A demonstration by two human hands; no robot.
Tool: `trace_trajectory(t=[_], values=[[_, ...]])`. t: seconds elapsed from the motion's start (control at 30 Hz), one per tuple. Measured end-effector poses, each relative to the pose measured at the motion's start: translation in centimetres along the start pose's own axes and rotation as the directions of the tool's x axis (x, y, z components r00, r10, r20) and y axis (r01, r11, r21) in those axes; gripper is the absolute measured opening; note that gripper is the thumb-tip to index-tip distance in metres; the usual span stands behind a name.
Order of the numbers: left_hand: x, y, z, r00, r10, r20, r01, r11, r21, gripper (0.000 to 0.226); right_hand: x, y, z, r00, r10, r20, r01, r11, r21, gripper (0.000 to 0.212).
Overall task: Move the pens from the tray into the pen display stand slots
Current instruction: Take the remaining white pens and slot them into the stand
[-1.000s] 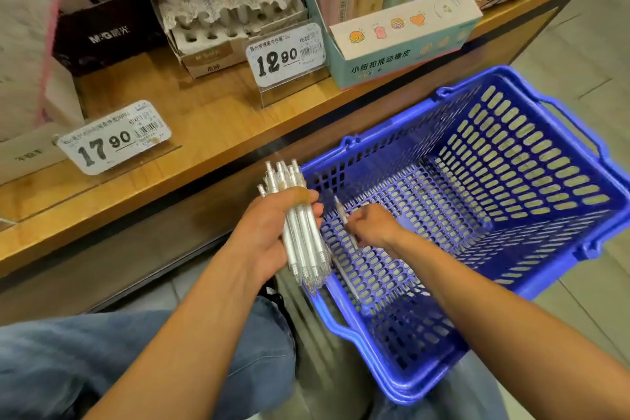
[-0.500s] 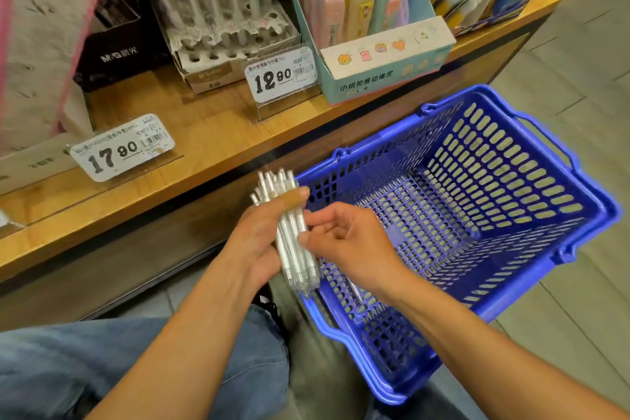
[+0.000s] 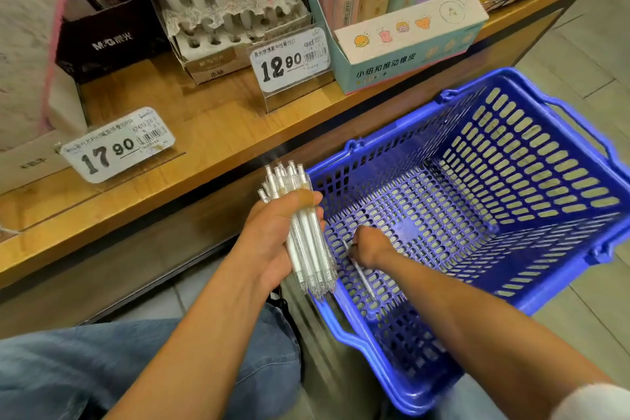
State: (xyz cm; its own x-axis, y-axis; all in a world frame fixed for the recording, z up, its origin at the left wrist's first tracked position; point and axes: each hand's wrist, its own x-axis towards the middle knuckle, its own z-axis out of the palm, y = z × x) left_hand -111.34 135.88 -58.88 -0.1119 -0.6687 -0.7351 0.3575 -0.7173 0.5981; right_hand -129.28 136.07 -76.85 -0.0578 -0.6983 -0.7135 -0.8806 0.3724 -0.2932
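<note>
Head view of a person crouched before a wooden shelf (image 3: 211,133). The left hand (image 3: 272,242) is raised beside the near-left corner of a blue plastic basket (image 3: 511,293), forearm running up from the lower left, with its fingers and thumb wrapped round a bundle of white pens (image 3: 303,232); the bundle stands roughly upright, clicker ends uppermost and tips pointing down past the heel of the hand. The right hand (image 3: 370,245) reaches down into the basket, forearm entering from the lower right, knuckles up and fingers curled at a single pen (image 3: 358,268) lying on the perforated basket floor; whether the fingers have closed fully on this pen cannot be told. On the shelf, at the back, the pen display stand (image 3: 235,31) shows rows of round slots, several of them holding tall pens. Just in front of it stands a price tag reading 12.90 (image 3: 289,61); a second tag reading 17.90 (image 3: 116,147) lies further left. A box of pastel erasers (image 3: 409,41) sits to the right of the stand.
</note>
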Motion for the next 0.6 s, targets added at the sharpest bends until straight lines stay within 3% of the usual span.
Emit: trace_trajectory(t=[0.13,0.23,0.37,0.47,0.6], values=[[0.2,0.1,0.1,1.000,-0.014,0.008,0.013,1.000,0.021,0.007,0.9,0.3,3.5,0.999,0.014,-0.036,-0.019,0.992,-0.122,0.048],[0.3,0.1,0.1,1.000,-0.017,0.008,0.016,0.999,0.038,0.008,0.7,-0.2,4.7,0.998,-0.022,-0.057,0.012,0.984,-0.175,0.034],[0.4,0.3,0.3,1.000,-0.017,-0.008,0.017,0.997,0.079,0.009,-0.1,-0.3,2.8,1.000,-0.019,0.014,0.021,0.975,-0.220,0.022],[0.5,0.5,0.4,1.000,-0.023,-0.007,0.024,0.991,0.131,0.010,-1.1,0.6,0.0,1.000,0.019,-0.005,-0.020,0.997,-0.070,0.004],[1.2,0.6,0.8,0.999,-0.051,0.011,0.048,0.984,0.174,0.015,-3.6,2.3,-4.0,0.995,0.074,-0.068,-0.055,0.966,0.251,0.006]])
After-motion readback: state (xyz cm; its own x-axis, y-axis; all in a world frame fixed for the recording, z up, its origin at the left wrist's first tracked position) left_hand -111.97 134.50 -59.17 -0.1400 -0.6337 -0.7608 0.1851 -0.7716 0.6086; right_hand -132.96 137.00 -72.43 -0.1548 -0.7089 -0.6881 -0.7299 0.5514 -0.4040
